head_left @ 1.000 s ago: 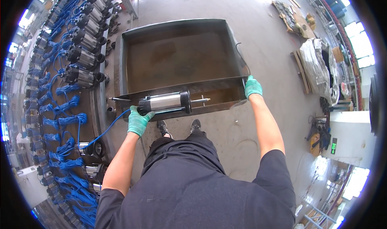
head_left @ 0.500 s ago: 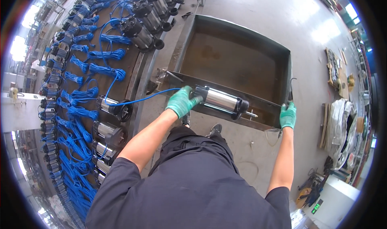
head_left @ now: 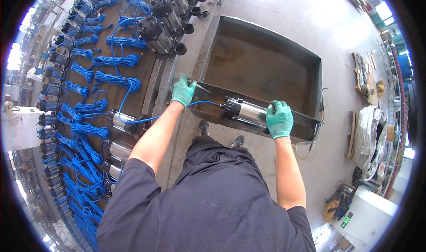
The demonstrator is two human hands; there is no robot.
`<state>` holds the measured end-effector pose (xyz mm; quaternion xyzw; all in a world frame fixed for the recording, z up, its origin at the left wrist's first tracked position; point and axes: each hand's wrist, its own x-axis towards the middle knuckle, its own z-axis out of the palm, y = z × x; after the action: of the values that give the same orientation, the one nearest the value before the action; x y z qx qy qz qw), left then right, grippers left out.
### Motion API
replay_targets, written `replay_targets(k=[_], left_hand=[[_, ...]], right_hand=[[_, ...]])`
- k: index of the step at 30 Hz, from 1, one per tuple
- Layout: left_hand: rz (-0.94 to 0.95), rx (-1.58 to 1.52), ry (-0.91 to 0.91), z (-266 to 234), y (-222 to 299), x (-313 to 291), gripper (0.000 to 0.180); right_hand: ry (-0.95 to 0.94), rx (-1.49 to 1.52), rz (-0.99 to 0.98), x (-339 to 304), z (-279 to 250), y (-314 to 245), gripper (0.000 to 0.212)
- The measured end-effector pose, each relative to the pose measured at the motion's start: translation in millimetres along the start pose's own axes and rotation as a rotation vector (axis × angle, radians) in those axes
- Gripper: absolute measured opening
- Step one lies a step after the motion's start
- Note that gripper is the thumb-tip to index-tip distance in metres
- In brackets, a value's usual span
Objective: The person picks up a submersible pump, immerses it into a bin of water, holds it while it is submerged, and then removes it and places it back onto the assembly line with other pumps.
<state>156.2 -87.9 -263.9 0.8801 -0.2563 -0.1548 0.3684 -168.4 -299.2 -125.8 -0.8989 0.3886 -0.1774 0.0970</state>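
Note:
A steel cylindrical pump motor (head_left: 248,113) with black end parts lies along the near ledge of a metal tank (head_left: 262,24). My right hand (head_left: 279,119), in a green glove, is wrapped over the motor's right end and hides the shaft there. A blue cable (head_left: 202,103) leaves the motor's left end and runs left beneath my left wrist. My left hand (head_left: 183,92), also gloved in green, is closed at the tank's near left corner, beside a short metal rod (head_left: 203,88). What its fingers grip there is hidden.
Brownish liquid (head_left: 262,65) lies in the tank. On the left, a long bench (head_left: 153,81) carries coiled blue cables (head_left: 116,60) and several steel pumps (head_left: 156,36). A thin hose with a fitting (head_left: 314,134) hangs at the tank's near right corner. Wrapped goods (head_left: 367,132) stand farther right.
My left hand has left the motor's cable end and moved left to the tank's corner. My right hand has come from the tank's right corner onto the motor's right end.

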Motion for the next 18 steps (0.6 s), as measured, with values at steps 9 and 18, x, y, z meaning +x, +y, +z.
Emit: replay_targets(k=[9,18], left_hand=[[0.277,0.052,-0.197,-43,78,-28,0.020],[0.113,-0.444,-0.298,-62,74,-70,0.015]], right_hand=[[-0.002,-0.070,0.020,2,1,-3,0.011],[0.014,-0.056,0.020,4,0,-4,0.011]])
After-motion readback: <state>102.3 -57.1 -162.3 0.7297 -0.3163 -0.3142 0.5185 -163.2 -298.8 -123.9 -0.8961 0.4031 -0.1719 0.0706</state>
